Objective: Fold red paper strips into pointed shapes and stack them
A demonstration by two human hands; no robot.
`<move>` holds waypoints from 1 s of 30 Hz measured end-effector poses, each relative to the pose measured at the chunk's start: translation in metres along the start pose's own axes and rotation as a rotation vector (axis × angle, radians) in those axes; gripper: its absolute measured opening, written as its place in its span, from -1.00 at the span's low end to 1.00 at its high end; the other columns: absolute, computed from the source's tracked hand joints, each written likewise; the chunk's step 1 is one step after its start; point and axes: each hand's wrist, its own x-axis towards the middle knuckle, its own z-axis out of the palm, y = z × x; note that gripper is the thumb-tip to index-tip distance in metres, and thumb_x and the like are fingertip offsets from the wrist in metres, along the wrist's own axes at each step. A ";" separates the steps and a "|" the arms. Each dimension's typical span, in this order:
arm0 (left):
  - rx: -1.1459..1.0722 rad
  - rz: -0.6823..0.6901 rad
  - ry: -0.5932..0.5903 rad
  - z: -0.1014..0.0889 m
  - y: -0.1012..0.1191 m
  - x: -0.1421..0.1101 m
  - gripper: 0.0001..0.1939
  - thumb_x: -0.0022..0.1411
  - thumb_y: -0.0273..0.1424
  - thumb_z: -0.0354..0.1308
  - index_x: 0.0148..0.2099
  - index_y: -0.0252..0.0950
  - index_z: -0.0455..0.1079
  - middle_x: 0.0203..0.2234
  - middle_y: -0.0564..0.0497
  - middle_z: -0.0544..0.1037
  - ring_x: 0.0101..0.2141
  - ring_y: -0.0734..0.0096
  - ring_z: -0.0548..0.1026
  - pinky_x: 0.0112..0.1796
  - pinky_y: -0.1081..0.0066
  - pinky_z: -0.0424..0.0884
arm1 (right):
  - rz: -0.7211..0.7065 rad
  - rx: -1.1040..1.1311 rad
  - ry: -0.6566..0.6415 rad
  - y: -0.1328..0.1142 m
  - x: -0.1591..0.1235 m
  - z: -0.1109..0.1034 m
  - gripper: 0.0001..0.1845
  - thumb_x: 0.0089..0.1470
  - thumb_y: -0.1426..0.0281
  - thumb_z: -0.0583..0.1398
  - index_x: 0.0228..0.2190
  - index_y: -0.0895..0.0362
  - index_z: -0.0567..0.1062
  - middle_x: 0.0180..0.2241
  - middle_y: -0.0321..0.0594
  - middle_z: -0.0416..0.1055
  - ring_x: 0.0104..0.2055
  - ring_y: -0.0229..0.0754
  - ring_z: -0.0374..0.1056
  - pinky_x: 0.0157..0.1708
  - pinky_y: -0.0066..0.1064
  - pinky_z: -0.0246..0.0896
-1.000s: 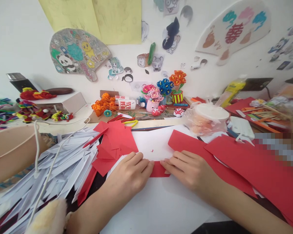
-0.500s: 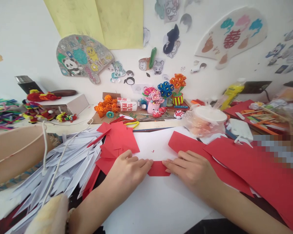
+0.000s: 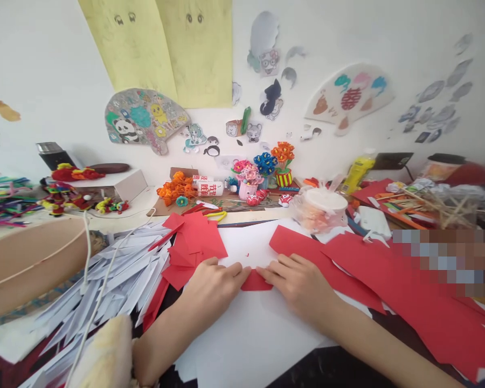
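A small folded piece of red paper (image 3: pixel 255 282) lies on a white sheet (image 3: pixel 250 334) in front of me. My left hand (image 3: pixel 212 285) presses on its left end with fingers curled together. From the right, my right hand (image 3: pixel 295 283) pinches the other end, fingertips close to the left hand's. Both hands rest on the sheet, and most of the red piece is hidden under the fingers.
A stack of red paper squares (image 3: pixel 194 242) and a heap of white folded strips (image 3: pixel 113 275) lie to the left. Large red sheets (image 3: pixel 408 302) spread to the right. Behind stand a bagged white tub (image 3: pixel 321 207), craft flowers (image 3: pixel 267 167), a glue bottle (image 3: pixel 208 188) and wooden sticks (image 3: pixel 440 207).
The view has tilted up and pulled back, showing more wall. My hands have drawn closer together on the small red piece, covering more of it.
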 end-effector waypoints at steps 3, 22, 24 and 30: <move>0.001 -0.045 -0.009 0.000 0.001 -0.001 -0.69 0.21 -0.64 -0.05 -0.06 -0.29 0.35 -0.40 0.04 0.53 -0.52 0.38 0.48 -0.47 0.37 0.30 | 0.058 0.008 0.005 -0.004 -0.002 0.001 -0.67 0.05 0.67 0.06 -0.19 0.23 0.50 -0.46 -0.18 0.41 -0.43 -0.20 0.19 -0.43 -0.34 -0.08; -0.453 -0.290 -0.053 -0.027 -0.008 0.032 -0.90 0.15 -0.38 0.07 -0.30 -0.24 0.39 -0.39 0.04 0.52 -0.41 0.36 0.46 -0.53 0.51 0.08 | 0.396 0.138 -0.116 -0.019 0.011 -0.008 -0.79 0.16 0.55 0.10 -0.38 0.17 0.53 -0.46 -0.22 0.38 -0.36 -0.18 0.25 -0.40 -0.35 0.11; -0.639 -0.296 -0.118 -0.019 -0.017 0.038 -0.90 0.09 -0.36 0.10 -0.32 -0.22 0.40 -0.46 0.08 0.50 -0.41 0.38 0.43 -0.50 0.52 0.12 | 0.412 0.179 -0.107 -0.018 0.011 -0.010 -0.85 0.16 0.49 0.14 -0.35 0.16 0.53 -0.43 -0.23 0.40 -0.35 -0.18 0.27 -0.37 -0.36 0.14; -0.883 -0.327 -0.146 -0.003 -0.028 0.042 -0.80 0.05 -0.25 0.10 -0.39 -0.29 0.41 -0.56 0.09 0.39 -0.51 0.44 0.32 -0.50 0.51 0.18 | 0.557 0.447 -0.064 -0.007 0.020 -0.012 -0.90 0.06 0.37 0.27 -0.32 0.11 0.54 -0.33 -0.25 0.46 -0.24 -0.18 0.31 -0.32 -0.40 0.16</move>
